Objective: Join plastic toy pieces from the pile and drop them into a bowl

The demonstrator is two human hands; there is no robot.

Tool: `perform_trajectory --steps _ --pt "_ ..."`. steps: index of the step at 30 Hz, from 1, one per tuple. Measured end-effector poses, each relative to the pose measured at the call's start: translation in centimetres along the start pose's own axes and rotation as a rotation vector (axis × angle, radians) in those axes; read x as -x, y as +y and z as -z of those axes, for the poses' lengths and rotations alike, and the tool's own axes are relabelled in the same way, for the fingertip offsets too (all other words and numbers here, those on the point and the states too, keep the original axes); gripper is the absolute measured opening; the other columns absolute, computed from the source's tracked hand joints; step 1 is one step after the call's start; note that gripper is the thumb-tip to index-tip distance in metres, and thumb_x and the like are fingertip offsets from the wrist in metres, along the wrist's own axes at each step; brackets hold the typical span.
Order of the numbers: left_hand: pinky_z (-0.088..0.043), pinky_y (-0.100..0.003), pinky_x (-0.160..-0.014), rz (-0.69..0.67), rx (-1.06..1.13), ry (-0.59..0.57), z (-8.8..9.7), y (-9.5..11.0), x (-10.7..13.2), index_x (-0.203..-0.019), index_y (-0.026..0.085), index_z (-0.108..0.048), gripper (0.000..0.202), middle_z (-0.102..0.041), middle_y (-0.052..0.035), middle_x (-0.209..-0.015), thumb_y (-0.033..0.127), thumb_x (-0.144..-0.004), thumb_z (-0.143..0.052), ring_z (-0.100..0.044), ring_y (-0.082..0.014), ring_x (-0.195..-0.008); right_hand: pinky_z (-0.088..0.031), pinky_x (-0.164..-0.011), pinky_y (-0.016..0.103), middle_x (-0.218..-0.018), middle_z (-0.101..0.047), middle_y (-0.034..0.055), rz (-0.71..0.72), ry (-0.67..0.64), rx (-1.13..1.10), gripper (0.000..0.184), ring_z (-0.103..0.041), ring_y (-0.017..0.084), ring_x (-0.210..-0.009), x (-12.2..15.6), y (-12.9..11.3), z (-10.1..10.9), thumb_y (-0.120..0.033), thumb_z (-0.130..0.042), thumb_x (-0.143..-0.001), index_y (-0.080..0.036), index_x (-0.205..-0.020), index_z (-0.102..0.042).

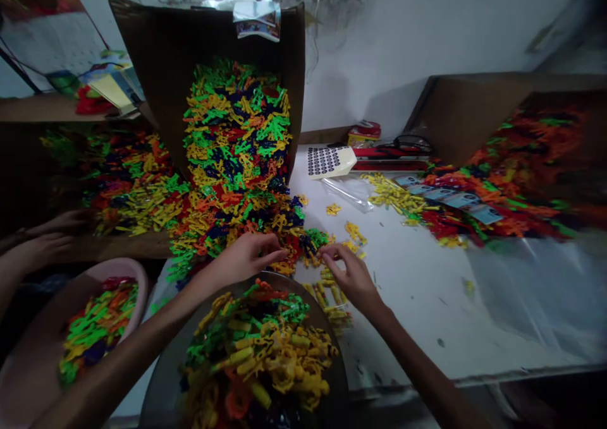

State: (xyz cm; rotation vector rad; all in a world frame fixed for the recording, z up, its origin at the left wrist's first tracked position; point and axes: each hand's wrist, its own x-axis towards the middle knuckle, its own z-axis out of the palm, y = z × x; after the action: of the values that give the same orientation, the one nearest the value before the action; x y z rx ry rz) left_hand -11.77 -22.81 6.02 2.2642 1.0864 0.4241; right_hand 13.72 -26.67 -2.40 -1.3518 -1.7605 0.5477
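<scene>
A large heap of small coloured plastic pieces [237,157] spills from an upright cardboard sheet [156,56] onto the white table [427,290]. My left hand [249,256] rests at the heap's near edge, fingers curled and pinched over pieces. My right hand [348,271] is beside it, fingers bent down onto a few yellow pieces [332,293] on the table. Right below my hands stands a dark round bowl [164,378] filled with yellow, green and orange pieces.
Another person's hands [42,239] reach in at the left, above a pink basin [28,366] holding more pieces. A second heap [497,182] lies at the right with printed cards [455,198]. A sticker sheet [329,161] and clear plastic bag [348,192] lie behind.
</scene>
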Motion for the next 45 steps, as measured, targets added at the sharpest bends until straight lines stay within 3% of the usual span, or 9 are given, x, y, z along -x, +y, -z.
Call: perform_trajectory --steps 5,9,15,20,27,33,37,40,45 --pt "-0.040 -0.023 -0.062 -0.073 -0.408 -0.255 -5.9 -2.5 -8.9 -0.086 0.018 -0.074 0.018 -0.073 -0.0059 -0.083 0.023 -0.084 -0.057 -0.064 -0.0184 -0.073 -0.041 -0.095 0.046 -0.102 -0.063 0.0125 -0.022 -0.021 0.275 0.019 -0.051 0.031 -0.104 -4.4 6.5 -3.3 -0.037 -0.066 -0.082 -0.019 -0.087 -0.065" --pt "-0.043 -0.027 -0.059 -0.066 -0.475 -0.371 -8.5 -2.9 -11.2 -0.079 0.015 -0.076 0.015 -0.072 -0.0098 -0.075 0.022 -0.076 -0.063 -0.063 -0.0213 -0.064 -0.041 -0.093 0.042 -0.101 -0.062 0.0117 0.007 0.003 0.171 0.013 -0.051 0.028 -0.102 -5.6 7.7 -5.7 -0.032 -0.067 -0.080 -0.019 -0.079 -0.066" --pt "-0.044 -0.025 -0.062 -0.124 -0.461 -0.434 -9.6 -2.8 -11.0 -0.089 0.017 -0.075 0.017 -0.074 -0.0085 -0.086 0.021 -0.078 -0.061 -0.065 -0.0212 -0.075 -0.050 -0.074 0.035 -0.085 -0.065 0.0066 -0.138 0.154 -0.066 0.035 -0.058 0.021 -0.078 -5.0 8.6 -2.5 -0.048 -0.052 -0.089 -0.016 -0.090 -0.067" --pt "-0.039 -0.022 -0.054 -0.349 -0.297 -0.671 -12.0 -2.7 -11.6 -0.095 0.019 -0.074 0.020 -0.074 -0.0033 -0.083 0.022 -0.075 -0.069 -0.060 -0.0153 -0.064 -0.054 -0.072 0.031 -0.090 -0.072 0.0040 -0.456 0.254 -0.690 0.039 -0.066 0.018 -0.081 -2.0 6.7 0.3 -0.047 -0.074 -0.073 -0.019 -0.099 -0.064" --pt "-0.040 -0.025 -0.056 -0.404 -0.387 -0.607 -13.9 -2.2 -11.9 -0.074 0.018 -0.075 0.009 -0.072 -0.0063 -0.072 0.017 -0.065 -0.076 -0.057 -0.0173 -0.059 -0.056 -0.073 0.031 -0.097 -0.073 0.0053 -0.624 0.250 -0.972 0.036 -0.067 0.019 -0.086 0.7 4.3 0.5 -0.046 -0.077 -0.072 -0.020 -0.095 -0.068" --pt "-0.042 -0.026 -0.059 -0.212 -0.395 -0.378 -10.8 -1.7 -11.1 -0.076 0.012 -0.072 0.008 -0.072 -0.0106 -0.075 0.017 -0.072 -0.067 -0.062 -0.0206 -0.066 -0.056 -0.064 0.025 -0.092 -0.070 0.0014 -0.608 0.301 -0.908 0.038 -0.061 0.013 -0.072 0.8 3.0 0.8 -0.049 -0.080 -0.069 -0.020 -0.092 -0.073" --pt "-0.046 -0.025 -0.064 -0.077 0.144 -0.099 -7.2 -1.3 -8.3 -0.097 0.011 -0.068 0.027 -0.071 -0.0081 -0.086 0.034 -0.087 -0.056 -0.063 -0.0177 -0.073 -0.058 -0.065 0.028 -0.086 -0.069 0.0002 -0.572 0.342 -0.957 0.037 -0.063 0.013 -0.069 0.9 1.2 0.8 -0.043 -0.086 -0.063 -0.020 -0.089 -0.072" --pt "-0.048 -0.024 -0.062 0.038 0.640 0.000 -5.6 -0.5 -5.4 -0.104 0.013 -0.066 0.036 -0.070 -0.0052 -0.086 0.042 -0.083 -0.064 -0.062 -0.0148 -0.068 -0.059 -0.065 0.029 -0.089 -0.070 0.0011 -0.528 0.379 -0.962 0.034 -0.064 0.015 -0.073 0.9 -0.5 0.4 -0.040 -0.086 -0.063 -0.020 -0.086 -0.072" --pt "-0.049 -0.026 -0.066 0.086 0.729 0.142 -4.7 1.5 -2.2 -0.095 0.015 -0.071 0.034 -0.067 -0.0050 -0.087 0.045 -0.079 -0.070 -0.062 -0.0161 -0.076 -0.061 -0.065 0.032 -0.086 -0.070 0.0026 -0.444 0.378 -0.877 0.032 -0.065 0.018 -0.078 1.1 -2.9 -0.5 -0.039 -0.086 -0.065 -0.018 -0.086 -0.072"
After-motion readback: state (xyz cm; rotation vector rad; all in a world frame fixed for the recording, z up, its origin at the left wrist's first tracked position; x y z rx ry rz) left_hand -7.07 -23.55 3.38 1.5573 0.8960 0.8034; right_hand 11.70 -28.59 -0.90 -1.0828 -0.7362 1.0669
